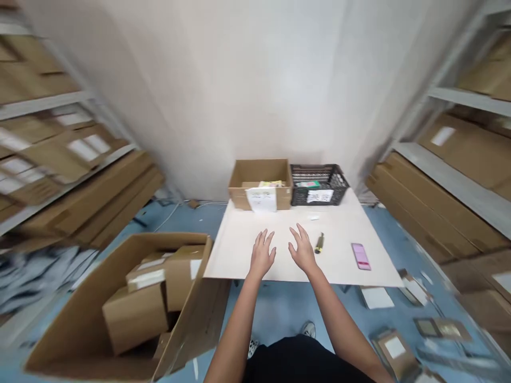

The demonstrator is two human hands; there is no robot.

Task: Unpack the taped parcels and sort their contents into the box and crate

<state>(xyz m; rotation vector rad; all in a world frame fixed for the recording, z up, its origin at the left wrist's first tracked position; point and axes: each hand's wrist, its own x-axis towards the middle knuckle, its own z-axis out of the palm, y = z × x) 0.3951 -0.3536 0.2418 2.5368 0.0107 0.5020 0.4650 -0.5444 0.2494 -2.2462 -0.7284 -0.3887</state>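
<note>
Both hands are over the front half of a white table [235,250], apart from each other. My left hand [262,254] has its fingers spread and holds nothing. Fingers also apart, my right hand [302,248] is empty, just left of a yellow and black box cutter [320,243]. Farther right lies a phone [361,256] with a pink screen. At the back of the table stand an open cardboard box [238,198] with a paper sheet on its front and a black plastic crate [339,194] with a white label. Each has a few small items inside.
A large open carton [75,298] with several smaller boxes stands on the floor at the left, against the table. Shelves [471,101] of cartons line both sides. Boxes [395,348] and papers lie on the blue floor at right. A pale wall [259,80] rises behind the table.
</note>
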